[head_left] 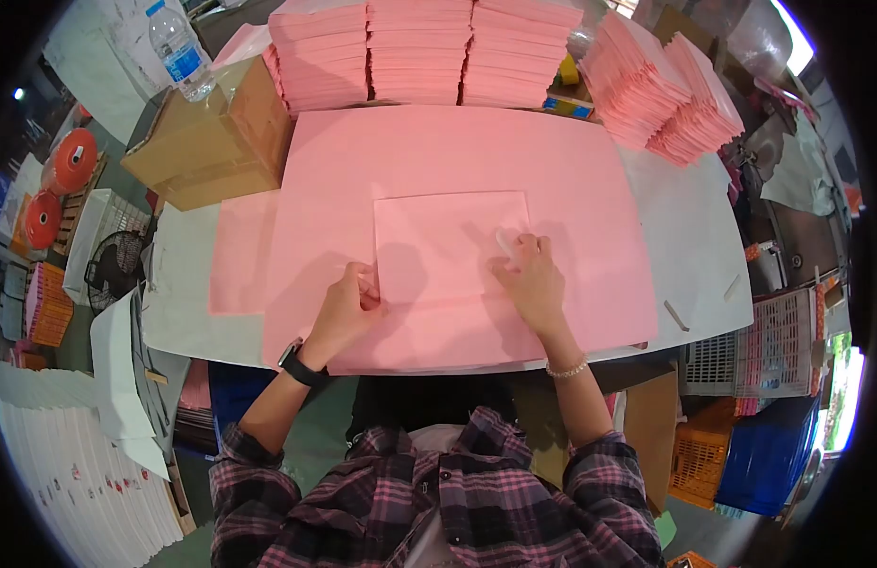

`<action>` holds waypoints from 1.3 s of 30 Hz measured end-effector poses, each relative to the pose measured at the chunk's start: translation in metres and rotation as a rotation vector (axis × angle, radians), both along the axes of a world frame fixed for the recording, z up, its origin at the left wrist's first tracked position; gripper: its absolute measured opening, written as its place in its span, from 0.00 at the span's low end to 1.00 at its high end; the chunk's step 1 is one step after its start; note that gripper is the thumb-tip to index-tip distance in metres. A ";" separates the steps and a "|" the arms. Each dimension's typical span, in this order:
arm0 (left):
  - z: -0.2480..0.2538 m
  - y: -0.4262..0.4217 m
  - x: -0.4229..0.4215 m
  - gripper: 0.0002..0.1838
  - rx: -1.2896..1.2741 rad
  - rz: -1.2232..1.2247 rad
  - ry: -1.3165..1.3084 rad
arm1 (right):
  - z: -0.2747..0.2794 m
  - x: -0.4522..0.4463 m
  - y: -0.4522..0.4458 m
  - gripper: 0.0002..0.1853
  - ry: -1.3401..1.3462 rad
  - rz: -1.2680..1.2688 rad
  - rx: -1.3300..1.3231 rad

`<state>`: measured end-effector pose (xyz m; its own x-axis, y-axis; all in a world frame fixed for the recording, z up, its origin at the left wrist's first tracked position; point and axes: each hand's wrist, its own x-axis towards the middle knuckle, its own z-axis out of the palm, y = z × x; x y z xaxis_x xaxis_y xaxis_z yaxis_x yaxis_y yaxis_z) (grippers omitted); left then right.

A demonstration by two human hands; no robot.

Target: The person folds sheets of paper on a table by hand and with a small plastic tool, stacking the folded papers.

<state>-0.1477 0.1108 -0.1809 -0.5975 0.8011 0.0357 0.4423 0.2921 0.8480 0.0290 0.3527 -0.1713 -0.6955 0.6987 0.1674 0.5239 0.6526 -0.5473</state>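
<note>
A smaller pink sheet (448, 256) lies folded or flat on top of a large pink sheet (590, 199) that covers the middle of the table. My left hand (348, 308) is at the smaller sheet's left edge, fingers curled in around something I cannot make out. Over the right part of that sheet is my right hand (531, 275), its fingers bent around a small whitish piece (506, 242) whose shape is unclear. Another pink piece (238, 256) shows at the left, partly beside the large sheet.
Tall stacks of pink sheets (417, 52) stand along the back, with more stacks (637, 80) at the back right. A cardboard box (211, 142) with a water bottle (183, 55) on it sits back left. Crates (779, 341) stand off the table's right edge.
</note>
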 end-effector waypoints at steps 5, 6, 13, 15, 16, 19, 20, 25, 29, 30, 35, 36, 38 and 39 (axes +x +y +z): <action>0.011 0.008 -0.004 0.26 -0.062 0.099 -0.077 | -0.002 -0.001 0.003 0.25 -0.081 0.005 0.053; 0.015 0.013 -0.010 0.25 -0.048 -0.008 0.202 | -0.002 -0.001 0.003 0.23 -0.095 0.010 0.091; 0.007 0.011 -0.036 0.24 -0.097 -0.316 0.623 | -0.001 -0.022 -0.052 0.11 0.054 -0.042 0.237; 0.009 0.010 -0.036 0.26 -0.098 -0.320 0.602 | -0.015 -0.031 -0.084 0.11 0.075 0.088 0.143; 0.010 0.011 -0.036 0.27 -0.095 -0.326 0.592 | -0.014 -0.037 -0.100 0.12 0.044 0.156 0.083; 0.011 0.009 -0.038 0.28 -0.117 -0.328 0.550 | 0.001 -0.051 -0.127 0.11 -0.073 0.131 -0.120; 0.012 0.010 -0.037 0.29 -0.136 -0.313 0.530 | 0.002 -0.053 -0.131 0.11 -0.063 0.134 -0.148; 0.020 0.015 -0.033 0.31 -0.170 -0.301 0.493 | -0.064 -0.042 -0.121 0.08 0.211 0.163 0.112; 0.027 0.015 -0.029 0.29 -0.198 -0.274 0.465 | -0.065 0.023 -0.037 0.10 0.178 0.019 0.310; 0.027 0.015 -0.029 0.28 -0.170 -0.276 0.487 | -0.042 0.045 -0.014 0.10 0.240 -0.154 0.199; 0.012 0.020 -0.030 0.22 -0.045 -0.152 0.499 | 0.014 0.088 0.051 0.09 -0.036 -0.361 0.276; 0.007 0.017 -0.028 0.19 -0.018 -0.091 0.484 | 0.023 0.086 0.047 0.09 0.024 -0.235 0.232; 0.002 0.008 -0.014 0.17 0.041 -0.034 0.153 | 0.022 0.077 0.041 0.08 0.089 -0.097 0.183; -0.001 0.004 -0.002 0.15 0.111 0.005 -0.175 | 0.016 0.068 0.035 0.08 -0.025 0.165 0.197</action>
<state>-0.1501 0.1147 -0.1816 -0.6064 0.7949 0.0190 0.2839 0.1942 0.9390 0.0972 0.3873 -0.1555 -0.8029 0.5312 0.2704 0.4136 0.8232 -0.3889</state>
